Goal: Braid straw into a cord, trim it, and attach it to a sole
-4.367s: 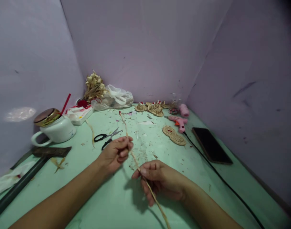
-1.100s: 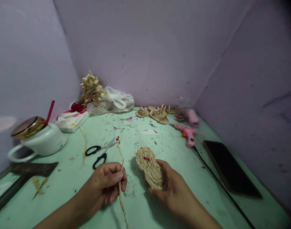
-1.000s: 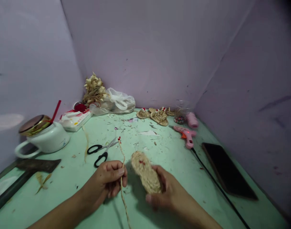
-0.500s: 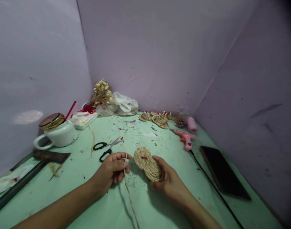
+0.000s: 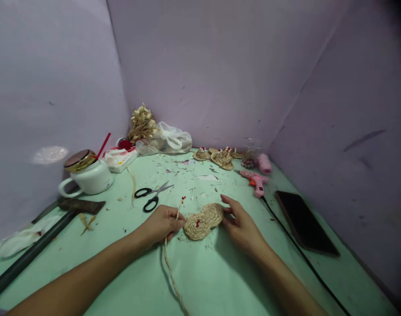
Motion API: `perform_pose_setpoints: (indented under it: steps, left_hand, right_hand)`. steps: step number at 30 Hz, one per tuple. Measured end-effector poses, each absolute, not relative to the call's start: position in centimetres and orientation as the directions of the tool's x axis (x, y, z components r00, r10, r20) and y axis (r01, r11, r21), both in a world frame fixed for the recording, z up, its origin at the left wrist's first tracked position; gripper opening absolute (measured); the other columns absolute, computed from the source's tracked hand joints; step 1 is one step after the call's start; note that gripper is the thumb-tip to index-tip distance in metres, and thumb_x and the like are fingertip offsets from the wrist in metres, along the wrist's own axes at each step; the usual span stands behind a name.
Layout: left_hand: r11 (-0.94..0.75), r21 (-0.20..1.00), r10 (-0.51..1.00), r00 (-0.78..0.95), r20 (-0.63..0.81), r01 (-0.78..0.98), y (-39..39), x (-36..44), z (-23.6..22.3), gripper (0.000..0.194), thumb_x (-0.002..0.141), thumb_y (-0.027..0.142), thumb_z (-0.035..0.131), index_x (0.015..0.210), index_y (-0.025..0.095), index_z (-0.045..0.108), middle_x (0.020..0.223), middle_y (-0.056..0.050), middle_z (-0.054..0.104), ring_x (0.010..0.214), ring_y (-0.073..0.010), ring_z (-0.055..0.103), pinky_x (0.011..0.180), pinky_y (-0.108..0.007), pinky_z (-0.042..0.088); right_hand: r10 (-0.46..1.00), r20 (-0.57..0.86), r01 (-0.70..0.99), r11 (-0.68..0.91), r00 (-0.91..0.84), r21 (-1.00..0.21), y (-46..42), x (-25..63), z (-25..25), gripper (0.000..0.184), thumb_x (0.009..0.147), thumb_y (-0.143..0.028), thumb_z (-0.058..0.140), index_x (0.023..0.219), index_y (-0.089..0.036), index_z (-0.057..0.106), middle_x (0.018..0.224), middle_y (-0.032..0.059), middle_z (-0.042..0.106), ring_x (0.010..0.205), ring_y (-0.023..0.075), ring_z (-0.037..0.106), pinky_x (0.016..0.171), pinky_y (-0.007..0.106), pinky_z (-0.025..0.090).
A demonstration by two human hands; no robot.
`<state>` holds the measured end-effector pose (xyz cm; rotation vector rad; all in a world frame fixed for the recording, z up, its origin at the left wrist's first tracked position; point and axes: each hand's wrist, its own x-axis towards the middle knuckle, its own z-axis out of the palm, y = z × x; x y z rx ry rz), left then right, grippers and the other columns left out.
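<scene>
My left hand [image 5: 167, 223] is closed, pinching a twisted straw cord [image 5: 170, 267]. The cord's red-tipped end sticks up past the fingers, and its tail hangs down toward the bottom edge. Just right of these fingers is a coiled straw piece [image 5: 211, 216] shaped like a figure eight, with a small red bit on its left round. It looks flat on the green table. My right hand [image 5: 237, 219] is at the piece's right end, fingers apart, index raised, thumb and another fingertip by the rim. Black-handled scissors [image 5: 154, 193] lie open beyond my left hand.
A pink glue gun [image 5: 257, 182] with a black cable and a dark phone [image 5: 306, 221] lie at right. Left are a hammer-like tool [image 5: 82, 205] and a white mug [image 5: 91, 180]. Finished-looking straw pieces [image 5: 222, 159], a pink spool [image 5: 264, 163] and a plastic bag [image 5: 174, 138] stand behind.
The coiled straw piece went from tilted in my right hand to lying flatter, turned, nearer my left hand. My right fingers have spread. My left hand moved slightly right with the cord.
</scene>
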<state>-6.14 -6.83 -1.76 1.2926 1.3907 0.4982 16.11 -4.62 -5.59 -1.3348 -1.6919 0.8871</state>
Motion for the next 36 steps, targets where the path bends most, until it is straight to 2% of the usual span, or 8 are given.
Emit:
perform_pose_setpoints:
  steps: [3,5,8,10,18,22,26,36]
  left_hand:
    - [0.301,0.854,0.854,0.279,-0.439,0.424,-6.9,-6.2,-1.5,0.023,0.063,0.028,0.055,0.076,0.009,0.06,0.035,0.006,0.041,0.029,-0.0046,0.031,0.031,-0.017,0.02]
    - [0.326,0.853,0.863,0.242,-0.445,0.407,-6.9,-6.1,-1.3,0.029,0.065,0.029,0.053,0.085,0.008,0.06,0.035,0.006,0.042,0.028,-0.0045,0.029,0.031,-0.017,0.02]
    - [0.375,0.844,0.865,0.182,-0.467,0.383,-7.0,-5.9,-1.1,0.039,0.068,0.028,0.05,0.1,0.006,0.056,0.033,0.006,0.043,0.026,-0.0043,0.025,0.03,-0.017,0.018]
    - [0.375,0.848,0.849,0.229,-0.477,0.373,-7.2,-5.7,-1.2,0.039,0.067,0.029,0.051,0.098,0.007,0.057,0.033,0.005,0.044,0.026,-0.0042,0.026,0.03,-0.017,0.018]
    - [0.354,0.833,0.806,0.312,-0.503,0.425,-7.8,-5.4,-1.6,0.02,0.066,0.03,0.054,0.074,0.012,0.057,0.035,0.005,0.045,0.026,-0.004,0.029,0.029,-0.016,0.02]
    - [0.371,0.82,0.78,0.333,-0.53,0.436,-7.6,-5.6,-1.5,0.018,0.068,0.031,0.053,0.071,0.013,0.055,0.038,0.004,0.049,0.025,-0.0039,0.03,0.028,-0.016,0.017]
    - [0.37,0.831,0.783,0.341,-0.52,0.415,-7.4,-5.8,-1.6,0.02,0.068,0.032,0.053,0.072,0.013,0.055,0.04,0.003,0.05,0.026,-0.0036,0.031,0.027,-0.015,0.016]
    - [0.438,0.852,0.772,0.367,-0.52,0.285,-7.1,-6.4,-1.7,0.027,0.068,0.04,0.056,0.068,0.013,0.052,0.042,0.002,0.053,0.027,-0.0044,0.037,0.026,-0.014,0.02]
  right_hand:
    - [0.989,0.145,0.471,0.113,0.033,-0.875,-4.5,16.2,-5.2,0.047,0.066,-0.014,0.046,0.113,-0.018,0.048,0.114,0.0113,0.052,0.09,0.0192,0.058,0.074,0.033,0.047]
    - [0.994,0.068,0.472,0.019,0.086,-0.881,-4.6,16.3,-4.7,0.04,0.067,-0.016,0.045,0.107,-0.016,0.05,0.099,0.01,0.059,0.077,0.0181,0.06,0.064,0.031,0.049]
    - [0.992,-0.104,0.387,-0.122,0.067,-0.914,-4.7,16.2,-4.1,0.034,0.069,-0.015,0.042,0.102,-0.016,0.048,0.078,0.006,0.062,0.059,0.0149,0.058,0.049,0.026,0.046]
    - [0.987,-0.162,0.311,-0.158,0.013,-0.937,-4.8,16.0,-3.9,0.033,0.068,-0.013,0.042,0.101,-0.016,0.047,0.077,0.0053,0.061,0.058,0.0139,0.058,0.048,0.025,0.046]
    - [0.991,-0.122,0.325,-0.097,-0.056,-0.941,-5.0,15.6,-4.1,0.037,0.068,-0.01,0.04,0.104,-0.014,0.047,0.09,0.0075,0.06,0.075,0.0133,0.06,0.064,0.026,0.047]
    - [0.998,-0.057,0.496,-0.039,-0.022,-0.867,-4.8,16.5,-4.6,0.036,0.07,-0.014,0.041,0.105,-0.016,0.05,0.083,0.0048,0.063,0.067,0.0135,0.059,0.06,0.025,0.044]
    - [0.997,-0.064,0.633,-0.028,-0.034,-0.774,-4.8,17.1,-4.4,0.025,0.07,-0.017,0.044,0.09,-0.017,0.06,0.073,0.0047,0.065,0.064,0.0152,0.058,0.057,0.025,0.041]
    - [0.992,-0.099,0.766,-0.007,-0.075,-0.643,-5.1,17.2,-2.9,0.021,0.067,-0.016,0.046,0.076,-0.018,0.065,0.069,0.0044,0.066,0.059,0.0138,0.055,0.051,0.022,0.033]
